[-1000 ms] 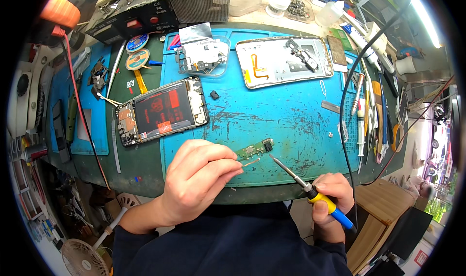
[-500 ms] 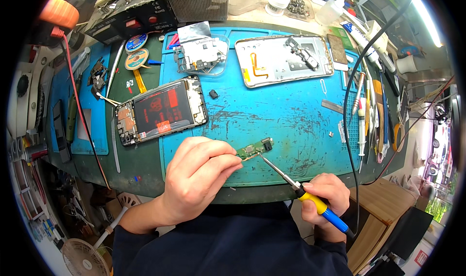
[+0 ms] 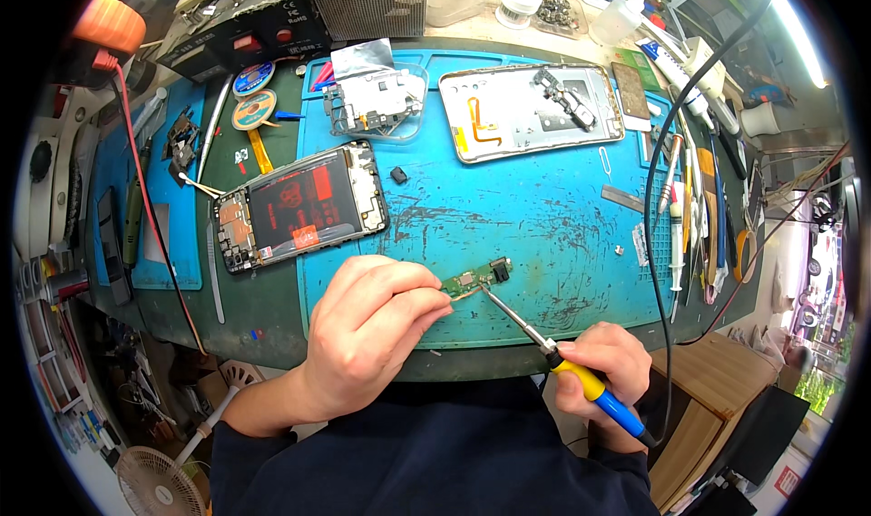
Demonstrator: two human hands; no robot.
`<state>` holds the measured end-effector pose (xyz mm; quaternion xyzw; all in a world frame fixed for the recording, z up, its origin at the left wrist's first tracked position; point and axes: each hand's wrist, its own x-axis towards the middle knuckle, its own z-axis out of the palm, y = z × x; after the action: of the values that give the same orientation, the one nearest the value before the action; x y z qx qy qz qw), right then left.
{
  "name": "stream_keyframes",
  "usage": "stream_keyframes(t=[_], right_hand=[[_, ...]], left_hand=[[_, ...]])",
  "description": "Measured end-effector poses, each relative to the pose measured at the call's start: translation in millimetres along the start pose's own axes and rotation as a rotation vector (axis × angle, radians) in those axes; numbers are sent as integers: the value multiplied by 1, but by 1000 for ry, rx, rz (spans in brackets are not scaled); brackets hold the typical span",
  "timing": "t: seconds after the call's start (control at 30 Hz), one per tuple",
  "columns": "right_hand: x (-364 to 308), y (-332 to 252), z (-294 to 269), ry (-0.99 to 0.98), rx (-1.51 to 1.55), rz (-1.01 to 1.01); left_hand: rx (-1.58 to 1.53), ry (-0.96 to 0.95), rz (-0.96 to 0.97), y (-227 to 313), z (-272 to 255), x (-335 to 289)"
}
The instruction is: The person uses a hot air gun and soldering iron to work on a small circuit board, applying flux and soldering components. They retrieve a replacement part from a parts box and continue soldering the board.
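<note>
A small green circuit board [image 3: 468,279] lies on the blue work mat [image 3: 426,235], with a black connector near its right end. My left hand [image 3: 367,335] is closed in a pinch at the board's left end. From its fingertips a thin copper-coloured strip [image 3: 467,294] runs along the board's near edge. Whether these fingers also grip the board is hidden. My right hand [image 3: 606,371] grips a soldering iron [image 3: 581,377] by its yellow and blue handle. The iron's tip meets the board's near edge, by the strip's end.
An opened phone [image 3: 304,208] lies left of the board. Beyond it are a clear box of metal parts [image 3: 376,103] and a phone back housing [image 3: 535,117]. Tweezers, a syringe and other tools [image 3: 694,208] line the right side. A black cable [image 3: 649,217] hangs down there.
The iron's tip has shifted slightly left along the board's edge, and my right hand has moved a little left with it. My left hand stays nearly still.
</note>
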<state>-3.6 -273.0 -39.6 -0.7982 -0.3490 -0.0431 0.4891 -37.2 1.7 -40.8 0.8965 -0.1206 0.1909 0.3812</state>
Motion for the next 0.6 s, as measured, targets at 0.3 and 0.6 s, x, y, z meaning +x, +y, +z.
stream_keyframes(t=[0.3, 0.6], right_hand=[[-2, 4, 4, 16, 17, -42], [-15, 5, -4, 130, 208, 53]], left_hand=[[4, -3, -6, 0, 0, -1], [-50, 26, -33, 1, -6, 2]])
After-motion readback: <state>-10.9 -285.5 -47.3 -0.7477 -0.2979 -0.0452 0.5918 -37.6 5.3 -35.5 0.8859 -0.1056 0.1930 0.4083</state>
